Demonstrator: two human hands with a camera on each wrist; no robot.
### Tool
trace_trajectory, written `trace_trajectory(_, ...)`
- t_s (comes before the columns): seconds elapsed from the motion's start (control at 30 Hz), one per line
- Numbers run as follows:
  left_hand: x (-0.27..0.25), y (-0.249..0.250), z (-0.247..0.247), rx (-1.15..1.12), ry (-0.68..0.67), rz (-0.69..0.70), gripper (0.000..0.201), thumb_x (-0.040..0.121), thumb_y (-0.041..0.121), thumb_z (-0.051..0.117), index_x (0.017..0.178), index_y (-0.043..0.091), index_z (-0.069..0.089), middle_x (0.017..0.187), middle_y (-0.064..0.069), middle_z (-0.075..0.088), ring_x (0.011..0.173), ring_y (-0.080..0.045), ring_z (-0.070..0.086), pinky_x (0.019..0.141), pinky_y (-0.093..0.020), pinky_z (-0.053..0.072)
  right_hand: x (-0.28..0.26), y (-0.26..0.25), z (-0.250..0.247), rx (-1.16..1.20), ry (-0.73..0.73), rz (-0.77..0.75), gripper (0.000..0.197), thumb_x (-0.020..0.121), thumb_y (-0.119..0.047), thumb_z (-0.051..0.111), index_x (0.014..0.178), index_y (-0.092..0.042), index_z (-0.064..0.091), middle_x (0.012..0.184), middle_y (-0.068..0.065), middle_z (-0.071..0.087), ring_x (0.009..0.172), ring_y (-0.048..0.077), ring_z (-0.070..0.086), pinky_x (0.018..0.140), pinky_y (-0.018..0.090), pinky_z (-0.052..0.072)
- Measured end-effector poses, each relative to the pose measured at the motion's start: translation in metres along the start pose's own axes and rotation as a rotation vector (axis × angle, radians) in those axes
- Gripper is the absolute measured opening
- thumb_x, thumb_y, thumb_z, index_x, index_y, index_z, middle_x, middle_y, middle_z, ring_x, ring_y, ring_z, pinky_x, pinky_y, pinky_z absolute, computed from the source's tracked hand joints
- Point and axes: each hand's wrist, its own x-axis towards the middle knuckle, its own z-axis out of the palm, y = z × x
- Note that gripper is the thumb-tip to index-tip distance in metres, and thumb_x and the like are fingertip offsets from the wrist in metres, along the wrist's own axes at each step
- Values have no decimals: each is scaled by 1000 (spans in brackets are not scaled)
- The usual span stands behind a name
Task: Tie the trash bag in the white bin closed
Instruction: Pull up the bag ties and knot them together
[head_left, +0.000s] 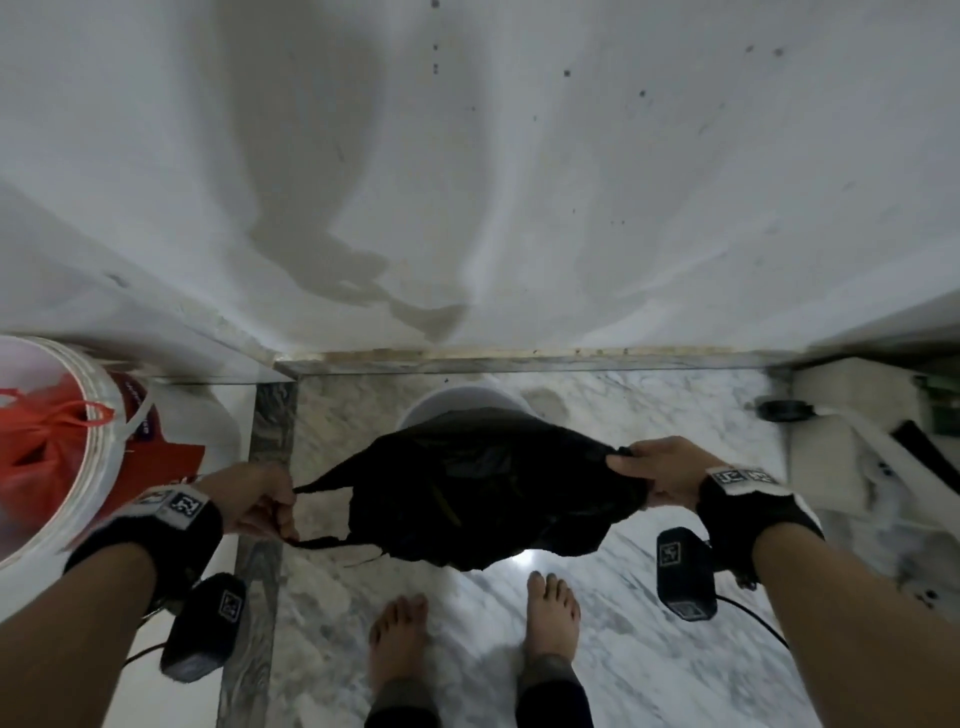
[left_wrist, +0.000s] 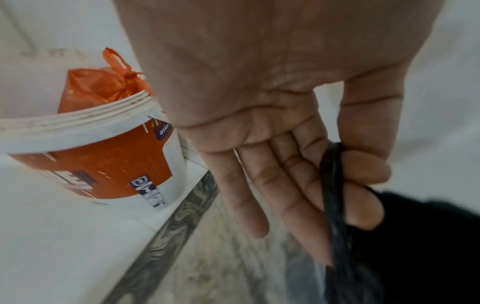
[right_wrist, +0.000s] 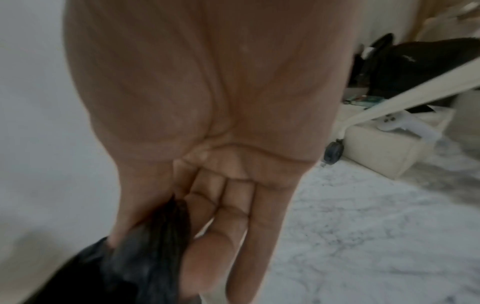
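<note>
A black trash bag (head_left: 483, 488) hangs stretched between my two hands, lifted above the white bin (head_left: 457, 402), whose rim shows just behind it by the wall. My left hand (head_left: 283, 512) pinches the bag's thin handle loop (left_wrist: 333, 185) between thumb and forefinger, with the other fingers (left_wrist: 249, 205) held straight. My right hand (head_left: 628, 457) grips the bunched opposite edge of the bag (right_wrist: 161, 232) between thumb and forefinger. The inside of the bin is hidden by the bag.
A white and orange paint bucket (left_wrist: 91, 164) holding a tied orange bag (head_left: 36, 441) stands at the left. My bare feet (head_left: 400, 639) are on the marble floor below the bag. Cream furniture with a small black wheel (right_wrist: 333, 153) is at the right.
</note>
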Motion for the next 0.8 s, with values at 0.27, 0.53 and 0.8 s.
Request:
trace_trajectory(0.27,-4,-57,8,152,13,-112,39,83,10,51,46,0,56,37,-12,56,34,-23,53,44,-26,49,-13,24,27,-284,35,21,27,81,-40,68,88,-14,70,85,4,67,71,24,63,53,34,56)
trace_trajectory(0.53,-15,-25,-6,143,163,-38,32,72,22,61,44,11,50,36,-2,33,34,-18,27,45,-23,25,-23,11,-6,-368,216,-3,44,74,-44,73,78,-1,70,74,13,62,63,25,54,55,30,42)
trace_trajectory(0.8,-32,68,7,-465,180,451,36,79,12,52,49,15,72,48,4,68,50,-8,56,51,-15,47,-24,-49,-17,408,216,-274,26,80,-15,60,56,-8,67,38,-1,44,47,18,39,69,34,44)
